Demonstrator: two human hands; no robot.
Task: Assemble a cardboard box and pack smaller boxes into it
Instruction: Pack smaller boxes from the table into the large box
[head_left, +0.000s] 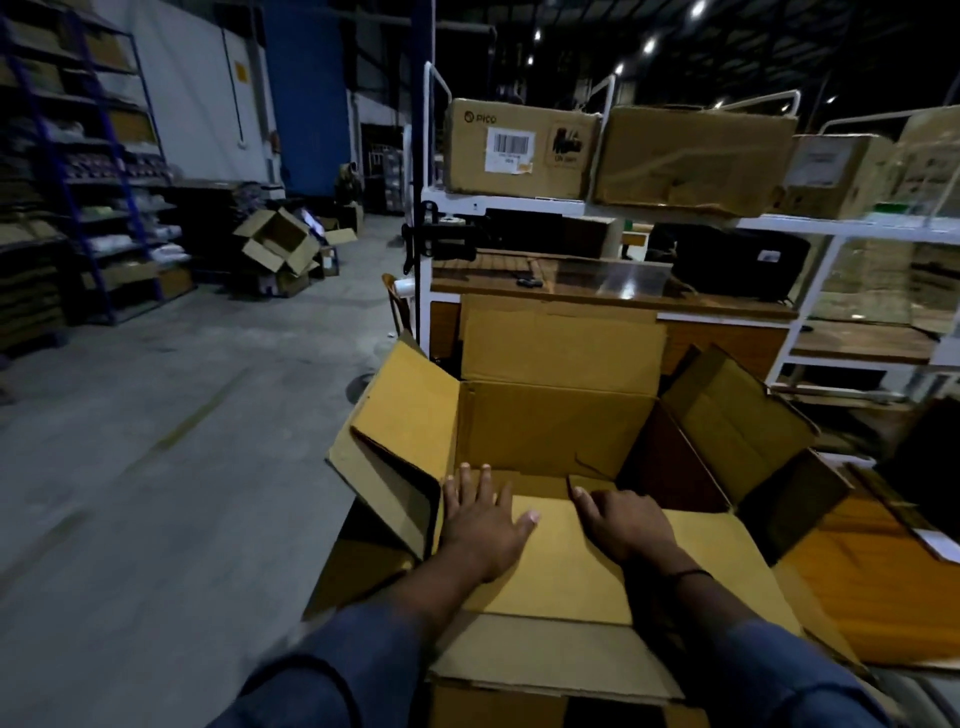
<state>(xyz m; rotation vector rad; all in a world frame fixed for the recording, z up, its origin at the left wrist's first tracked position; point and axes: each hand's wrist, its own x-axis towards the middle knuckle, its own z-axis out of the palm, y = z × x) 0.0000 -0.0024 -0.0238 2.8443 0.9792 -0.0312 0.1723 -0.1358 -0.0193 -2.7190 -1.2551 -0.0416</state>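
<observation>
The large cardboard box (561, 447) stands open directly in front of the person, between the two arms, with its near flap (597, 561) folded inward and lying almost flat. The left hand (483, 525) rests flat on this flap at its left edge, fingers spread and straight, gripping nothing. The right hand (618, 525) rests on the same flap a little to the right, with the fingers curled over its far edge; I cannot tell if it really grips the edge or only presses on it. Three other flaps stand open: the left flap (395, 447) leans outward, the far flap (561, 343) stands upright, and the right flap (737, 426) leans outward toward the wooden table (872, 587). The far flap is just in front of a white workbench (571, 208), so there is little room behind the box. On the left side the concrete floor (156, 441) is wide and free. On the top shelf of the workbench four brown cartons (519, 150) are visible in a row. Inside the box no smaller boxes are visible.
</observation>
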